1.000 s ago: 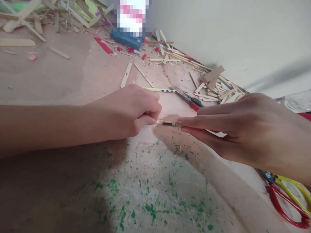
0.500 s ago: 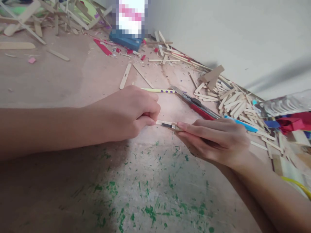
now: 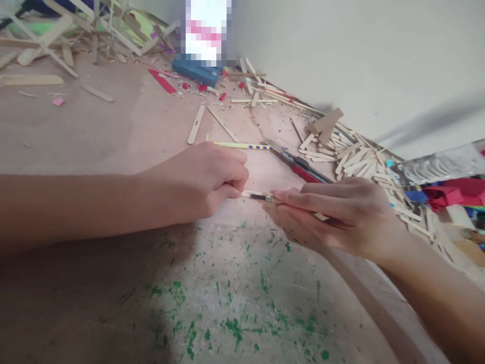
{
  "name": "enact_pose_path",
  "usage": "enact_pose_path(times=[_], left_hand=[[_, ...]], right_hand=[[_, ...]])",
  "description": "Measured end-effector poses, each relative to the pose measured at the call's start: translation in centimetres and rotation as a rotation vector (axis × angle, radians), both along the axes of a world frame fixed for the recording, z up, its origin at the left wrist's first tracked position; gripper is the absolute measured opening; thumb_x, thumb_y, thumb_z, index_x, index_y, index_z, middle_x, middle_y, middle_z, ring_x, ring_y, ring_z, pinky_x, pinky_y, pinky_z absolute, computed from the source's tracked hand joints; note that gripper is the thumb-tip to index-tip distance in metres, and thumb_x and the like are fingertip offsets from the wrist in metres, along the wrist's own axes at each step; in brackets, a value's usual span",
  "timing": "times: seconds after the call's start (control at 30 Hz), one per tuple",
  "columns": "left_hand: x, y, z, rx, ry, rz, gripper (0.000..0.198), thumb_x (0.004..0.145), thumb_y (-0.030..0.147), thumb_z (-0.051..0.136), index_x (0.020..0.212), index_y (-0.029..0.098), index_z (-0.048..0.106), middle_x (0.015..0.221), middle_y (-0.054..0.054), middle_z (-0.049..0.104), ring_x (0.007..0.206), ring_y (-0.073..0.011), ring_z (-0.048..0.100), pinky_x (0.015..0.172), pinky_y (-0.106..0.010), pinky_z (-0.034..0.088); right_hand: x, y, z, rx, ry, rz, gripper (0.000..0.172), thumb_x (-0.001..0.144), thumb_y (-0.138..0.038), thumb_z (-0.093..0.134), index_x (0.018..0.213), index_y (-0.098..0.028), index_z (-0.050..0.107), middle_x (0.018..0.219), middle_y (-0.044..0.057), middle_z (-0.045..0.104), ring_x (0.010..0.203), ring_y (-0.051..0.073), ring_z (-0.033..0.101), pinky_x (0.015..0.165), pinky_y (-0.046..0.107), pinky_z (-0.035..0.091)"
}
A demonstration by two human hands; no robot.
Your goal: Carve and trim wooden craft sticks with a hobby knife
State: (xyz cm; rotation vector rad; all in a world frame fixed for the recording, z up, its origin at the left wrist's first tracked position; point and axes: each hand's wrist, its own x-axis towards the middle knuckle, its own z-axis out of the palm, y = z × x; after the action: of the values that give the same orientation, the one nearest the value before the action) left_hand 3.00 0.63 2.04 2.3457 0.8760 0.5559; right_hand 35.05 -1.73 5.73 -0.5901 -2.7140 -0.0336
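My left hand [image 3: 206, 179] is curled into a fist and pinches one end of a small wooden stick [image 3: 250, 194] that lies on the brown table [image 3: 94, 136]. My right hand [image 3: 341, 215] grips a thin cutter, index finger stretched along it. Its small dark blade [image 3: 260, 197] rests on the stick just right of my left fingertips. Most of the cutter is hidden under my fingers.
A red utility knife [image 3: 299, 164] and a yellow dotted stick [image 3: 244, 146] lie just behind my hands. Loose craft sticks [image 3: 356, 156] pile along the white wall at the right. A blue box [image 3: 197, 71] stands at the back. Green paint flecks [image 3: 235, 303] mark the near table.
My right hand drew back from the camera, then shifted slightly, keeping the blade on the stick. The blue handle end seen half a second ago is now covered. My left hand stayed put.
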Motion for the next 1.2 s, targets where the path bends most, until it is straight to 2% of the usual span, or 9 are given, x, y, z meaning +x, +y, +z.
enact_pose_path(times=[0.1,0.2,0.3,0.47,0.53,0.6,0.87,1.03,1.2], left_hand=[[0.1,0.0,0.1,-0.014,0.024,0.006,0.030,0.109,0.011,0.073,0.082,0.020,0.080,0.089,0.000,0.076,0.080,-0.0163,0.067,0.081,-0.037,0.044],[0.1,0.0,0.4,-0.026,0.042,0.021,0.030,0.110,0.011,0.074,0.082,0.020,0.081,0.091,-0.001,0.078,0.080,-0.0163,0.067,0.082,-0.037,0.045],[0.1,0.0,0.6,-0.028,0.055,0.026,0.030,0.110,0.012,0.074,0.083,0.021,0.082,0.091,-0.001,0.079,0.080,-0.0170,0.067,0.083,-0.038,0.045],[0.0,0.0,0.8,-0.037,0.085,0.027,0.030,0.110,0.010,0.074,0.083,0.021,0.082,0.092,0.000,0.079,0.079,-0.0167,0.068,0.083,-0.038,0.045],[0.0,0.0,0.9,-0.044,0.074,0.031,0.031,0.110,0.011,0.075,0.082,0.021,0.081,0.092,0.000,0.079,0.080,-0.0167,0.068,0.083,-0.038,0.045],[0.0,-0.1,0.9,-0.052,0.060,0.029,0.031,0.111,0.011,0.075,0.082,0.021,0.081,0.092,0.000,0.080,0.080,-0.0169,0.068,0.083,-0.038,0.045],[-0.1,0.0,0.6,-0.038,0.054,0.031,0.029,0.109,0.012,0.076,0.083,0.021,0.083,0.093,0.001,0.081,0.078,-0.0155,0.066,0.085,-0.037,0.046],[-0.1,0.1,0.2,-0.014,0.063,0.020,0.028,0.111,0.017,0.073,0.086,0.022,0.083,0.096,0.000,0.083,0.084,-0.0175,0.071,0.085,-0.037,0.046],[-0.4,0.1,0.1,0.018,0.034,-0.009,0.029,0.112,0.018,0.068,0.087,0.023,0.082,0.096,-0.001,0.083,0.083,-0.0176,0.070,0.084,-0.037,0.047]], right_hand=[[0.5,-0.9,-2.6,0.014,0.104,-0.057,0.020,0.125,-0.019,0.086,0.143,-0.024,0.084,0.081,-0.006,0.077,0.057,0.010,0.060,0.054,0.028,0.045],[0.7,-1.3,-3.9,0.018,0.158,-0.081,0.030,0.120,-0.016,0.092,0.147,-0.028,0.085,0.082,-0.006,0.078,0.059,0.011,0.066,0.055,0.028,0.048],[0.8,-1.0,-3.1,-0.014,0.137,-0.075,0.030,0.122,-0.018,0.089,0.150,-0.029,0.086,0.084,-0.005,0.080,0.059,0.012,0.066,0.054,0.029,0.048],[0.6,0.4,0.5,-0.034,-0.003,0.000,0.016,0.130,-0.027,0.080,0.142,-0.028,0.090,0.083,-0.004,0.082,0.058,0.012,0.066,0.055,0.032,0.045],[0.5,0.7,1.2,-0.020,-0.026,0.024,0.014,0.131,-0.030,0.080,0.139,-0.028,0.091,0.083,-0.003,0.082,0.059,0.011,0.066,0.054,0.034,0.041],[0.5,0.6,0.9,-0.020,-0.016,0.015,0.013,0.131,-0.029,0.080,0.138,-0.027,0.091,0.082,-0.003,0.082,0.058,0.011,0.064,0.055,0.033,0.042],[0.7,-1.4,-3.2,-0.086,0.150,-0.123,0.019,0.123,-0.023,0.090,0.143,-0.024,0.090,0.081,-0.003,0.080,0.056,0.011,0.061,0.053,0.030,0.045],[0.6,-1.6,-2.7,-0.100,0.145,-0.148,0.020,0.125,-0.026,0.088,0.145,-0.025,0.091,0.082,-0.003,0.081,0.056,0.011,0.062,0.052,0.030,0.045],[0.5,-1.3,-1.7,-0.064,0.079,-0.084,0.023,0.121,-0.018,0.090,0.142,-0.025,0.092,0.080,-0.006,0.075,0.058,0.011,0.058,0.053,0.031,0.045]])
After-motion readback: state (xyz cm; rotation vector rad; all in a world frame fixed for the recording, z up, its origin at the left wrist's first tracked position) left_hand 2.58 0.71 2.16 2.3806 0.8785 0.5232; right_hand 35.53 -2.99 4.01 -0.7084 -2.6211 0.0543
